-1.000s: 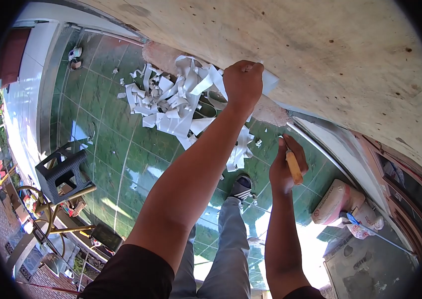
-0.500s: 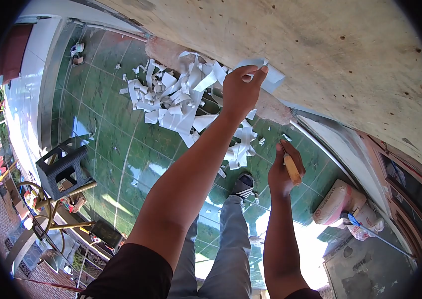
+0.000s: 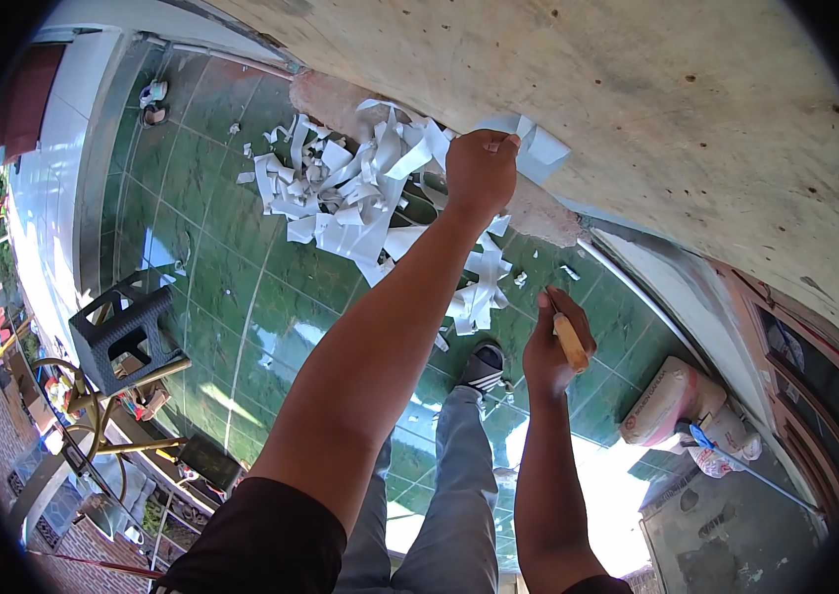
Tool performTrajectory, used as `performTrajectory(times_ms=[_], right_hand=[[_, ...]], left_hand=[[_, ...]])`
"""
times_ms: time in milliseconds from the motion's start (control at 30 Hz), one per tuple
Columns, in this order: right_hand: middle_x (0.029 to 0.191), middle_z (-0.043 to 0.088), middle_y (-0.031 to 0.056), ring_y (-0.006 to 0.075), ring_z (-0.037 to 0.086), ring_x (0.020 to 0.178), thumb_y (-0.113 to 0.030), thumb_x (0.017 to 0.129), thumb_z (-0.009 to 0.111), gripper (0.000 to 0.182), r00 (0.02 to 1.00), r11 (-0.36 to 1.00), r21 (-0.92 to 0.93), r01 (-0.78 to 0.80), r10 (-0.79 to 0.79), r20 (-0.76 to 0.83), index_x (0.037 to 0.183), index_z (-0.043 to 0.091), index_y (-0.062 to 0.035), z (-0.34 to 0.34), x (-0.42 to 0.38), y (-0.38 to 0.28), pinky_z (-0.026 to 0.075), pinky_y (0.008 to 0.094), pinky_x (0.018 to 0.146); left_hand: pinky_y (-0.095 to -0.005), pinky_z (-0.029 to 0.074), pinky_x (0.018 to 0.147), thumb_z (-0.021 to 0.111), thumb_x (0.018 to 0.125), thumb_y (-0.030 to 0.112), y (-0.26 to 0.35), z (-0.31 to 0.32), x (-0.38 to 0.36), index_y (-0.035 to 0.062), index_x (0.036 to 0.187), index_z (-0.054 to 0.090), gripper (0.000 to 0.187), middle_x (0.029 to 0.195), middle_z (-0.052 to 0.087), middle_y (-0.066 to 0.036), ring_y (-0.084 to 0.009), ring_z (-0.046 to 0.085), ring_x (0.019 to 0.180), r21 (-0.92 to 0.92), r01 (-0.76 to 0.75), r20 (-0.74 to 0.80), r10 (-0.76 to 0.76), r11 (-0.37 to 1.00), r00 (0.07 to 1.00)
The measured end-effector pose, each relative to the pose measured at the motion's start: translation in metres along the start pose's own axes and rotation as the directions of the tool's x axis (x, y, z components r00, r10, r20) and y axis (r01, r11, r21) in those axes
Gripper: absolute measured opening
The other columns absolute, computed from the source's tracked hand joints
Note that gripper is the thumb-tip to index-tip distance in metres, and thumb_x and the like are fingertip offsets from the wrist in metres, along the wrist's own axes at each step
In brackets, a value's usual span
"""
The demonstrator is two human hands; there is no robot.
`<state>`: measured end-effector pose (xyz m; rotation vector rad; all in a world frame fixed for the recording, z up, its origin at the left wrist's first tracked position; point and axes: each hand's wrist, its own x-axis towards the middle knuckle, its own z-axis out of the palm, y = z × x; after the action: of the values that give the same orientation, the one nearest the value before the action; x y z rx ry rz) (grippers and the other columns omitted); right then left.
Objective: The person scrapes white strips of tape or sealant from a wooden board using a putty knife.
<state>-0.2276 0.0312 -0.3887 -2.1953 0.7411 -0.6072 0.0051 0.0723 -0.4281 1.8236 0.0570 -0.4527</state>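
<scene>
My left hand (image 3: 482, 176) is closed on the edge of a pale grey-white peeling sheet (image 3: 542, 150), which hangs at the lower edge of the bare, stained board-like surface (image 3: 657, 109). Lower and to the right, my right hand (image 3: 544, 348) grips a wooden-handled tool (image 3: 570, 344); its working end is hidden by my fingers. Beneath my left hand, a heap of torn white strips (image 3: 350, 193) lies on the green tiles. The right hand is apart from both the sheet and the surface.
A dark plastic stool (image 3: 127, 337) stands at left beside brass-coloured metal tubing. Printed sacks (image 3: 672, 401) and a blue-headed pole (image 3: 756, 468) sit at right. My sandalled foot (image 3: 484, 366) is on the glossy green tile floor (image 3: 211, 287), near scattered scraps.
My left hand has turned and its fingers have closed more tightly at the sheet's edge. My right hand, with the tool, has shifted slightly left and down.
</scene>
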Motion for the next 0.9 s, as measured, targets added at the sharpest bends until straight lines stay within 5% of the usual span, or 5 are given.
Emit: performTrajectory(times_ms=[167, 367, 467, 700, 900], right_hand=[[0.098, 0.077, 0.017, 0.0332, 0.076, 0.089, 0.003, 0.089, 0.075, 0.011, 1.0, 1.0, -0.013, 0.001, -0.001, -0.004, 0.1, 0.074, 0.0018, 0.0, 0.006, -0.001, 0.061, 0.0397, 0.078], [0.099, 0.078, 0.0165, 0.0321, 0.076, 0.09, 0.002, 0.09, 0.076, 0.011, 0.999, 1.0, -0.029, -0.001, 0.0, -0.032, 0.101, 0.074, 0.0017, 0.0, 0.024, -0.002, 0.061, 0.0398, 0.079], [0.1, 0.078, 0.0162, 0.0319, 0.076, 0.091, 0.002, 0.09, 0.076, 0.011, 0.999, 0.999, -0.052, -0.004, 0.001, -0.054, 0.101, 0.074, 0.0015, 0.0, 0.036, 0.003, 0.061, 0.0396, 0.08], [0.1, 0.078, 0.0157, 0.0313, 0.076, 0.092, 0.001, 0.091, 0.077, 0.011, 0.999, 0.998, -0.067, 0.007, -0.01, -0.048, 0.102, 0.075, 0.001, -0.003, 0.039, 0.009, 0.061, 0.0392, 0.08], [0.101, 0.078, 0.0155, 0.0309, 0.076, 0.091, 0.0, 0.091, 0.077, 0.011, 0.999, 0.997, -0.071, -0.031, 0.028, -0.039, 0.102, 0.075, 0.0008, -0.003, 0.032, 0.009, 0.061, 0.0389, 0.08]], left_hand=[[-0.0337, 0.053, 0.077, 0.07, 0.097, 0.024, -0.007, -0.007, -0.012, -0.003, 0.101, 0.079, 0.029, 0.088, 0.078, -0.011, -0.0181, 0.071, 0.081, 0.006, 0.039, 0.003, -0.039, 0.999, 0.999], [-0.0379, 0.054, 0.094, 0.077, 0.092, 0.033, -0.028, 0.015, 0.0, -0.0065, 0.136, 0.059, 0.062, 0.129, 0.068, -0.02, -0.0251, 0.066, 0.117, 0.161, -0.33, -0.152, 0.354, 0.93, 0.923], [-0.0382, 0.051, 0.102, 0.082, 0.088, 0.04, 0.003, 0.017, -0.002, -0.0093, 0.146, 0.046, 0.085, 0.141, 0.059, -0.025, -0.0307, 0.06, 0.128, 0.108, -0.102, 0.05, 0.097, 0.989, 0.994], [-0.0445, 0.052, 0.096, 0.064, 0.1, 0.055, 0.005, 0.026, 0.008, -0.0087, 0.12, 0.06, 0.067, 0.11, 0.07, -0.029, -0.0455, 0.067, 0.108, 0.283, -0.085, 0.067, 0.069, 0.955, 0.995], [-0.0553, 0.048, 0.081, 0.055, 0.107, 0.034, 0.003, 0.034, 0.008, -0.0001, 0.09, 0.061, 0.039, 0.091, 0.07, -0.026, -0.0491, 0.064, 0.091, 0.234, -0.133, 0.123, 0.106, 0.963, 0.987]])
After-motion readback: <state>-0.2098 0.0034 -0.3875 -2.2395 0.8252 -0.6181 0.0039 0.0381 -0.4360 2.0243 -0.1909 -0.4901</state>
